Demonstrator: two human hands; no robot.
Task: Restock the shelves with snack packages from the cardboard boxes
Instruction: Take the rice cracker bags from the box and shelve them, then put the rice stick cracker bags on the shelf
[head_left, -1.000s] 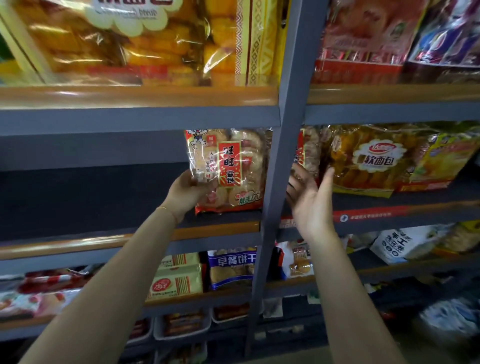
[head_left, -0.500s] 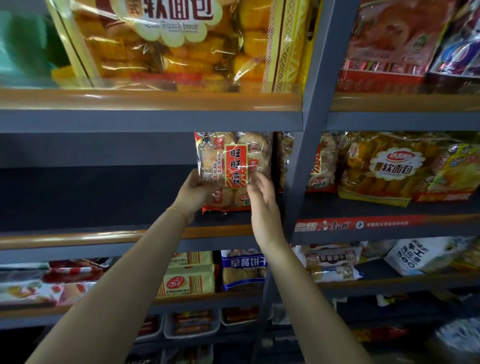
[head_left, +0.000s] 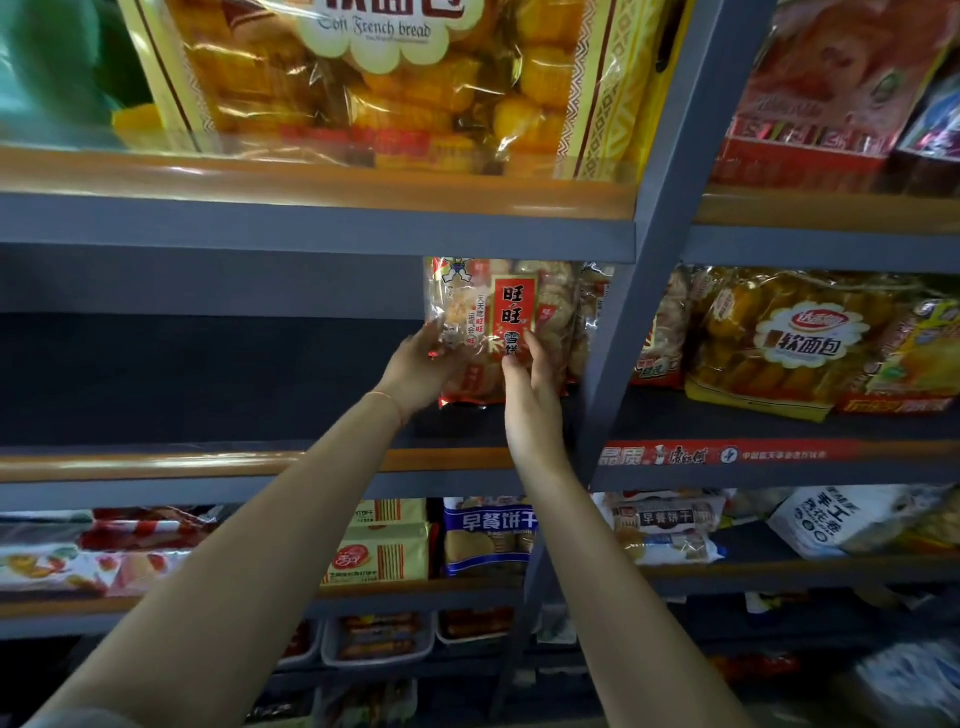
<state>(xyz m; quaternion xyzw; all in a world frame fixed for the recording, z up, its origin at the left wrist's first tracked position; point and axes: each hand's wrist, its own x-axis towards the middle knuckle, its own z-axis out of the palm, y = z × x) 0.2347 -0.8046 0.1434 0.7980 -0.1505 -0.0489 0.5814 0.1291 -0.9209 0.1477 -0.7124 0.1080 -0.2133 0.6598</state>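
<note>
A clear rice cracker bag (head_left: 506, 317) with a red label stands upright at the right end of the middle shelf (head_left: 208, 462), close to the grey upright post (head_left: 618, 332). My left hand (head_left: 418, 371) grips the bag's lower left edge. My right hand (head_left: 532, 384) presses flat on its front with the fingers up against the red label. Another clear bag (head_left: 595, 312) stands just behind it by the post. No cardboard box is in view.
The shelf left of the bag is dark and bare. Soft bread bags (head_left: 800, 343) fill the right bay. A large French bread bag (head_left: 395, 78) sits on the shelf above. Biscuit packs (head_left: 485, 535) and yellow packs (head_left: 379, 551) line the shelf below.
My right hand came from the right bay, past the post, onto the front of the rice cracker bag. My left hand has kept its grip, and the bag now stands nearer the post.
</note>
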